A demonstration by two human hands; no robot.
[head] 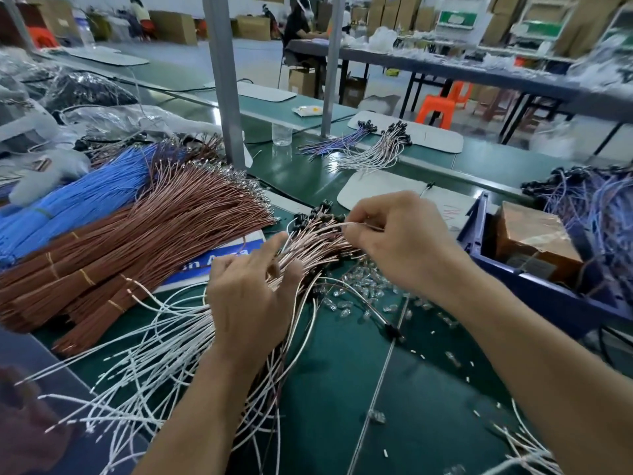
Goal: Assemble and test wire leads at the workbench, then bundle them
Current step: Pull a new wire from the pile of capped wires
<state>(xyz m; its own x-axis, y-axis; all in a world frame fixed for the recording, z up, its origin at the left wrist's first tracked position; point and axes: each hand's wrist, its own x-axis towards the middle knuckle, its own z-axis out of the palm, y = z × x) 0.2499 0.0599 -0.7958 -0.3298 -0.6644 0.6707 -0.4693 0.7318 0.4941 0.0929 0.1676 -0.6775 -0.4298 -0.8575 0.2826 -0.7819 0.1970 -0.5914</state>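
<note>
Left edge of counter (342, 389): blue wires (68, 200) and brown wires (154, 228), banded stock. Centre: left hand (250, 296), fingers curled over the fanned leads (308, 245), which are thin white and pink strands with black sockets at their far ends. Right hand (400, 241) pinches one strand. Step, as judged: gathering leads for bundling. The next move calls for evening up the sockets. Right edge: bin (479, 234).

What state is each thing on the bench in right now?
left hand, gripping the lead bunch
right hand, pinching a single lead
brown wire bundles, banded, lying flat
plastic cup, upright
blue bin, holding a box
bulbs, scattered loose
</note>
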